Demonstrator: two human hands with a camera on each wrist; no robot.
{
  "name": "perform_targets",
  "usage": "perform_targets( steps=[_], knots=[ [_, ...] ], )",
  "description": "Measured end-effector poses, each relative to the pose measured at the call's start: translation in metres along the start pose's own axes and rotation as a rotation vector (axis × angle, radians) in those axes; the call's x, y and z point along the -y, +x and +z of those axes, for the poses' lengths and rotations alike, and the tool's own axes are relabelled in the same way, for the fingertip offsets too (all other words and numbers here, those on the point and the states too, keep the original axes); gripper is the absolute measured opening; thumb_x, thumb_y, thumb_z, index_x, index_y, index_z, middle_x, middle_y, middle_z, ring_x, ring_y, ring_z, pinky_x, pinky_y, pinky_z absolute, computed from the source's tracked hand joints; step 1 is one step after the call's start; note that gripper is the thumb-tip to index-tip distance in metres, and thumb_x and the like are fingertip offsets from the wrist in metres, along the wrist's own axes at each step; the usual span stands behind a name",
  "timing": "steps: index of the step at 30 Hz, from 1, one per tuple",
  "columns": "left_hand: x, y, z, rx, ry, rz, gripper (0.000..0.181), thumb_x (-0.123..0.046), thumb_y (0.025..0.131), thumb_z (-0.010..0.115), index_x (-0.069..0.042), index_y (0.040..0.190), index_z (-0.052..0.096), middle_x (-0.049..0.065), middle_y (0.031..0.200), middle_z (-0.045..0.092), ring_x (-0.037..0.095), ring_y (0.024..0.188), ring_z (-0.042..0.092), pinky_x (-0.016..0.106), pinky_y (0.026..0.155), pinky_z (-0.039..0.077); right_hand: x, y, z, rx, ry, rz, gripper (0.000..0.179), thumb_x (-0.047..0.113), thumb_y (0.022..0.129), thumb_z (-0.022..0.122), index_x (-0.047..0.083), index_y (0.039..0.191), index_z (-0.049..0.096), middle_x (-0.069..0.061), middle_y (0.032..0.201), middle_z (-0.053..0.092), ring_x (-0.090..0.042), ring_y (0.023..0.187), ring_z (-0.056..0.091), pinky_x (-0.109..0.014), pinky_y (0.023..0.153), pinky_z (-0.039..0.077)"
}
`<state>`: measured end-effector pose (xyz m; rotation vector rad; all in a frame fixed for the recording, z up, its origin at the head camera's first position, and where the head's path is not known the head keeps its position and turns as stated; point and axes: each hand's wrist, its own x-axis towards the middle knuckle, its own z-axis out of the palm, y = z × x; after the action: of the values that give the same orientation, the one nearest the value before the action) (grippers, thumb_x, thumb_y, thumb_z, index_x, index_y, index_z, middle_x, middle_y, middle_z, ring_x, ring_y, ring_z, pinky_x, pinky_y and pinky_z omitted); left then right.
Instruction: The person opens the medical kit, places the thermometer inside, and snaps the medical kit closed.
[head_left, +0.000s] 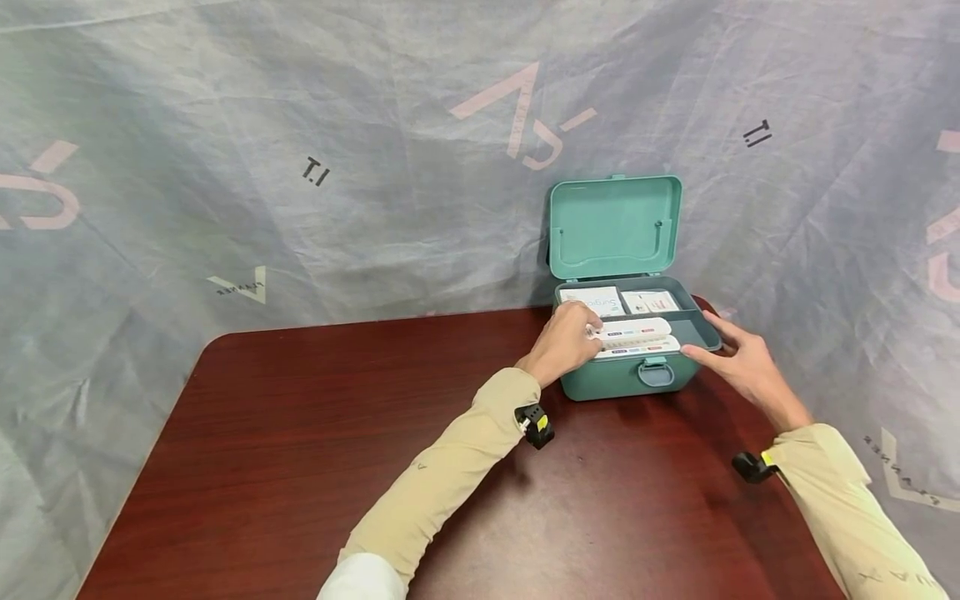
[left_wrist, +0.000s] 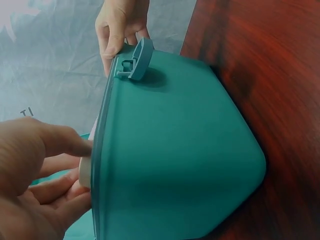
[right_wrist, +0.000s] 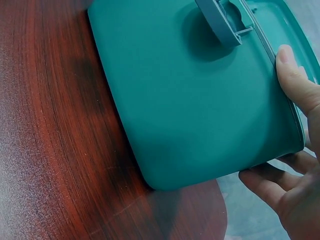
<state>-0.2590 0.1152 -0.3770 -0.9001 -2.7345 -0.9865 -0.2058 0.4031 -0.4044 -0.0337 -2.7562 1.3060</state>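
A green storage box point(head_left: 611, 379) stands at the table's back right, its lid point(head_left: 615, 229) raised. Inside its front compartment lie two slim white cartons with small coloured labels, a rear carton point(head_left: 637, 328) and a front carton point(head_left: 641, 347). My left hand point(head_left: 566, 337) reaches over the box's left end and pinches the cartons' left ends; in the left wrist view a white end point(left_wrist: 85, 172) shows between thumb and fingers. With thumb on the front rim and fingers against the side wall, my right hand point(head_left: 746, 362) grips the box's right corner, also seen in the right wrist view.
Behind the cartons, a white packet point(head_left: 592, 298) with blue print and a smaller white packet point(head_left: 651, 302) lie in rear compartments. A latch point(head_left: 656, 373) hangs on the box front. The dark red table point(head_left: 337, 433) meets a grey cloth backdrop point(head_left: 360, 208).
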Motion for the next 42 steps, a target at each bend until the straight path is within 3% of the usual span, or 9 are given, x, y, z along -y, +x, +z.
perform_targets(
  steps=[5, 17, 32, 38, 42],
  knots=[
    [0.002, 0.003, 0.004, 0.031, -0.012, 0.0, 0.022, -0.011, 0.08, 0.07, -0.007, 0.102, 0.074, 0.001, 0.106, 0.067, 0.007, 0.096, 0.056, 0.015, 0.08, 0.042, -0.001, 0.001, 0.002, 0.004, 0.015, -0.007, 0.082, 0.038, 0.085, 0.069, 0.015, 0.15, 0.025, -0.024, 0.138, 0.041, 0.012, 0.088, 0.052, -0.009, 0.069, 0.045],
    [0.002, 0.002, 0.013, 0.051, 0.036, 0.012, 0.021, -0.013, 0.084, 0.068, -0.007, 0.104, 0.072, 0.002, 0.107, 0.063, 0.016, 0.11, 0.052, 0.021, 0.093, 0.04, -0.003, 0.002, 0.0, -0.001, 0.019, -0.026, 0.081, 0.035, 0.085, 0.07, 0.012, 0.15, 0.027, -0.025, 0.138, 0.041, 0.012, 0.088, 0.052, -0.009, 0.068, 0.045],
    [0.001, 0.001, 0.018, 0.017, 0.064, 0.004, 0.022, -0.012, 0.082, 0.068, -0.005, 0.102, 0.072, 0.002, 0.107, 0.061, 0.016, 0.107, 0.051, 0.02, 0.089, 0.042, -0.006, 0.002, 0.001, -0.007, 0.015, -0.048, 0.08, 0.032, 0.086, 0.07, 0.009, 0.149, 0.027, -0.027, 0.131, 0.047, 0.013, 0.086, 0.053, -0.009, 0.067, 0.045],
    [0.006, 0.001, 0.016, 0.009, 0.006, 0.021, 0.024, -0.012, 0.083, 0.065, -0.005, 0.105, 0.071, 0.005, 0.114, 0.059, 0.019, 0.113, 0.048, 0.021, 0.093, 0.04, -0.005, 0.003, -0.001, 0.017, 0.018, -0.062, 0.08, 0.029, 0.086, 0.07, 0.006, 0.149, 0.027, -0.03, 0.131, 0.047, 0.014, 0.086, 0.054, -0.01, 0.067, 0.046],
    [0.012, 0.0, 0.011, -0.063, -0.106, 0.025, 0.026, -0.008, 0.083, 0.062, -0.004, 0.107, 0.071, 0.005, 0.113, 0.059, 0.02, 0.11, 0.05, 0.025, 0.092, 0.04, 0.0, 0.003, -0.007, 0.051, -0.016, -0.055, 0.082, 0.033, 0.085, 0.071, 0.007, 0.149, 0.027, -0.029, 0.133, 0.047, 0.012, 0.087, 0.055, -0.011, 0.068, 0.046]
  ],
)
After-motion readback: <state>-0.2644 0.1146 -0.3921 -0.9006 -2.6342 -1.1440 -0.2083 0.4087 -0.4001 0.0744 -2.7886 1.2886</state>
